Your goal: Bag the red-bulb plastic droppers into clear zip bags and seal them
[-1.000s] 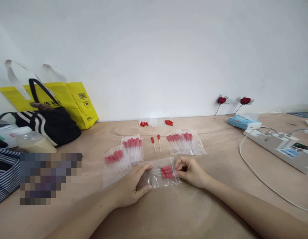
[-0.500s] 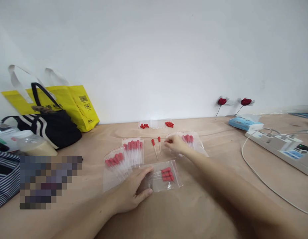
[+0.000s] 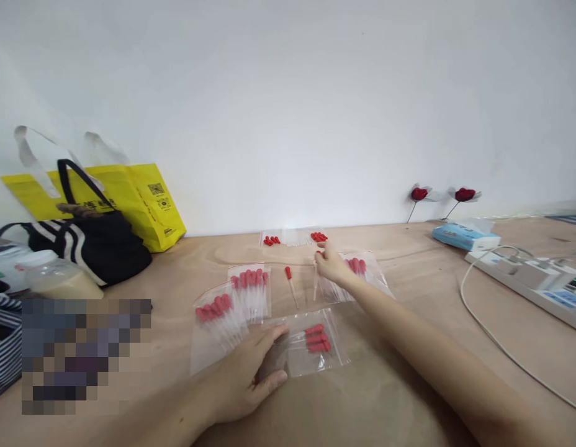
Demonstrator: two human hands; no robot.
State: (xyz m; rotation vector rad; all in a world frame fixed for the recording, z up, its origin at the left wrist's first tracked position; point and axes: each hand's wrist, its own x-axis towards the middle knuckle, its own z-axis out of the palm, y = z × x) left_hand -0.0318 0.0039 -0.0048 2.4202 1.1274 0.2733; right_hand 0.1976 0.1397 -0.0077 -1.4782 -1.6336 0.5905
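In my right hand (image 3: pixel 332 264) is a dropper (image 3: pixel 315 288) with a red bulb, pinched near its top, the slim clear stem pointing down. Left of it a second red-bulbed dropper (image 3: pixel 292 287) lies loose on the table. My left hand (image 3: pixel 251 369) rests low with thumb and fingers apart, at the left end of a clear zip bag (image 3: pixel 337 357) with several red-bulbed droppers inside. The hand hides that end of the bag. Filled dropper bags lie at the left (image 3: pixel 211 332), beside it (image 3: pixel 253 298), and under my right wrist (image 3: pixel 374 279).
By the wall lies a bag (image 3: pixel 295 237) with small red bulbs and clear stems. Yellow (image 3: pixel 169 217) and black (image 3: pixel 115 248) bags and a jar (image 3: pixel 59 279) stand left. A tissue pack (image 3: pixel 465 236), power strip (image 3: pixel 516 270) and cable (image 3: pixel 483 329) lie right; two red flowers (image 3: pixel 419 194) lean on the wall.
My right hand has closed on the right one of the two loose droppers and shifted it slightly to the right. My left hand has stayed by the bag; the view has tilted slightly.
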